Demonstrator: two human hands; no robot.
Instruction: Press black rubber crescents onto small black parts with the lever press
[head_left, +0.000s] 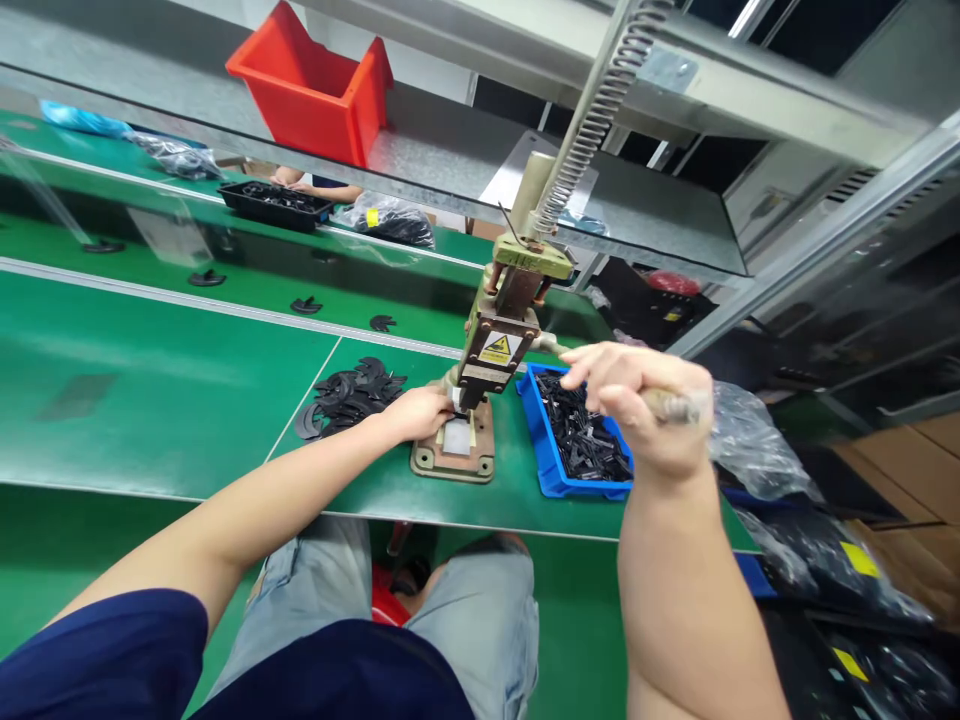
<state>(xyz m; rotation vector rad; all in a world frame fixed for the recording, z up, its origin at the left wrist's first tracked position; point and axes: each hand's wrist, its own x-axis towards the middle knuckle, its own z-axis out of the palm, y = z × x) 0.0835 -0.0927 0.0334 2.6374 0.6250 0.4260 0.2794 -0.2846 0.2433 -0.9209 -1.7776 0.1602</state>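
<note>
A hand-operated arbor press [495, 345] with a yellow warning label stands on the green bench. My right hand [646, 400] is wrapped round the press's lever handle [671, 406], to the right of the press head. My left hand [427, 411] reaches to the press base [454, 462], its fingers closed right beside the lower end of the ram. A small dark edge shows at those fingertips, but what they hold is mostly hidden. Left of the press lies a pile of curved black plastic parts [352, 395]. On its right sits a blue bin [551, 478] full of small black pieces.
Single black parts [306, 305] lie spaced along the green strip [255, 290] behind the bench. Above it, a red bin [319, 100] stands on a metal shelf [427, 130]. A black tray [274, 205] and another person's hands [292, 180] are beyond. Plastic-wrapped goods [757, 440] crowd the right.
</note>
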